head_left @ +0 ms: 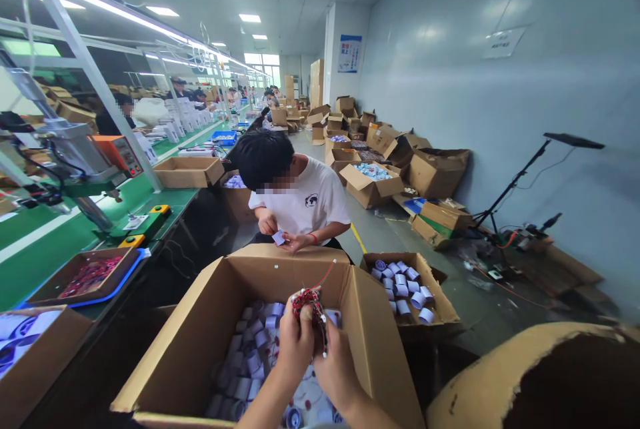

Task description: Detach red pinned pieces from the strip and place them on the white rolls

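My left hand (294,341) and my right hand (336,369) are raised together over a big open cardboard box (200,322). Both are closed on a small bundle of red and black wires (309,303), held at its top between the fingertips. One thin red wire sticks up and to the right from the bundle. Below my hands the box holds several small white and blue cylindrical parts (255,349).
A person in a white T-shirt (300,205) sits facing me just beyond the box, handling a small white part. A smaller box of white parts (406,289) stands at right. A green workbench (60,242) with a press machine runs along the left. Many cartons line the right wall.
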Action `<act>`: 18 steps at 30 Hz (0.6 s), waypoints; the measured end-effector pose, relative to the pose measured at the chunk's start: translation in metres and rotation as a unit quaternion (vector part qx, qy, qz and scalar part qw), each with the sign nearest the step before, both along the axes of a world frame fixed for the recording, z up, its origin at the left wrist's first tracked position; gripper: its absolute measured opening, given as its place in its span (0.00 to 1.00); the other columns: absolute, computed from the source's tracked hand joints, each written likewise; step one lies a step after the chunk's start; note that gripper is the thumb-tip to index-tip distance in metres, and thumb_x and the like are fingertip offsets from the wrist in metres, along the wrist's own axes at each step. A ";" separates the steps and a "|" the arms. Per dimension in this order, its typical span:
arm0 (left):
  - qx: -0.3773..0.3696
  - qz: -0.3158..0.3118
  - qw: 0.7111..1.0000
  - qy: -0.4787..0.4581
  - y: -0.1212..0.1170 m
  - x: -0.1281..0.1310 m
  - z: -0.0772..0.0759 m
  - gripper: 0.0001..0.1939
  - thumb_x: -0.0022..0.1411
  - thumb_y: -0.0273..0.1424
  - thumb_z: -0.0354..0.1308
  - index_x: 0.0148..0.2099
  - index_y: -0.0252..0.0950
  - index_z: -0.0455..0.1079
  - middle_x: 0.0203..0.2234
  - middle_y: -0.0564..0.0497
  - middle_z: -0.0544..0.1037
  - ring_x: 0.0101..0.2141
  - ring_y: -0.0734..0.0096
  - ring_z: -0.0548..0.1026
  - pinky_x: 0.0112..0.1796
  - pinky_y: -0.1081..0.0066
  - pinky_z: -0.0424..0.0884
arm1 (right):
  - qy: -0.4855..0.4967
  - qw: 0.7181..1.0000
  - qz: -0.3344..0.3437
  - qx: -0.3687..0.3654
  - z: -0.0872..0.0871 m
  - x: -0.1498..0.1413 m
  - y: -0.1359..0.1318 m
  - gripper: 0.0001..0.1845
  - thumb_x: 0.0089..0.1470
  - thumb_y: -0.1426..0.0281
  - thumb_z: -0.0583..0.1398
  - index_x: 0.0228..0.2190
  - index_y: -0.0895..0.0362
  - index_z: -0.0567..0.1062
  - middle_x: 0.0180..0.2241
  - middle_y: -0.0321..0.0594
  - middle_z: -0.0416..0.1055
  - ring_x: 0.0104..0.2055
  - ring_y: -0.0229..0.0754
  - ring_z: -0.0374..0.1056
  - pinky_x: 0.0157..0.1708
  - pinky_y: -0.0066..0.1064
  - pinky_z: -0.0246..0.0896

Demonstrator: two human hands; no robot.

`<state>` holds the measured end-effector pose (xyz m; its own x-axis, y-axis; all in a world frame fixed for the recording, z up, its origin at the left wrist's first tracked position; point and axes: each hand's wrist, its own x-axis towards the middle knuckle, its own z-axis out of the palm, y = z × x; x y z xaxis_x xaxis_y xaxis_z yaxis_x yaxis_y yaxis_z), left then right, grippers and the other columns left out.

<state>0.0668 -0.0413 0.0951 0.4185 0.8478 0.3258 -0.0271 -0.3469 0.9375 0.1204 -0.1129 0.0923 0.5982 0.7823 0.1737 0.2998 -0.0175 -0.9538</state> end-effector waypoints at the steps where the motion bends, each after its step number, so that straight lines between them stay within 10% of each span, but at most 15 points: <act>1: 0.007 0.011 1.000 -0.001 0.000 0.001 0.000 0.21 0.62 0.45 0.47 0.43 0.34 0.71 0.31 0.44 0.80 0.32 0.64 0.77 0.33 0.68 0.72 | -0.010 1.000 -0.010 0.004 0.001 0.000 0.001 0.14 0.53 0.69 0.52 0.35 0.59 0.76 0.27 0.46 0.76 0.27 0.42 0.70 0.27 0.29 0.63; 12: -0.014 0.033 0.999 -0.011 -0.001 0.011 0.012 0.22 0.60 0.47 0.49 0.43 0.35 0.72 0.40 0.40 0.80 0.41 0.60 0.76 0.44 0.64 0.70 | -0.074 0.995 -0.060 0.042 -0.010 0.003 0.005 0.16 0.50 0.72 0.52 0.39 0.58 0.76 0.35 0.49 0.78 0.36 0.47 0.75 0.35 0.31 0.67; 18: -0.178 -0.070 0.981 -0.024 0.009 0.011 0.026 0.28 0.52 0.54 0.57 0.40 0.33 0.74 0.34 0.43 0.79 0.36 0.61 0.74 0.39 0.67 0.69 | 0.029 1.000 -0.002 0.010 -0.009 0.008 0.008 0.17 0.53 0.66 0.53 0.38 0.60 0.76 0.34 0.50 0.78 0.36 0.48 0.74 0.36 0.35 0.68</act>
<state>0.0782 -0.0325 0.1214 0.5298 0.8471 0.0413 -0.0981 0.0128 0.9951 0.1286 -0.1045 0.0830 0.6109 0.7766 0.1541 0.2432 0.0012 -0.9700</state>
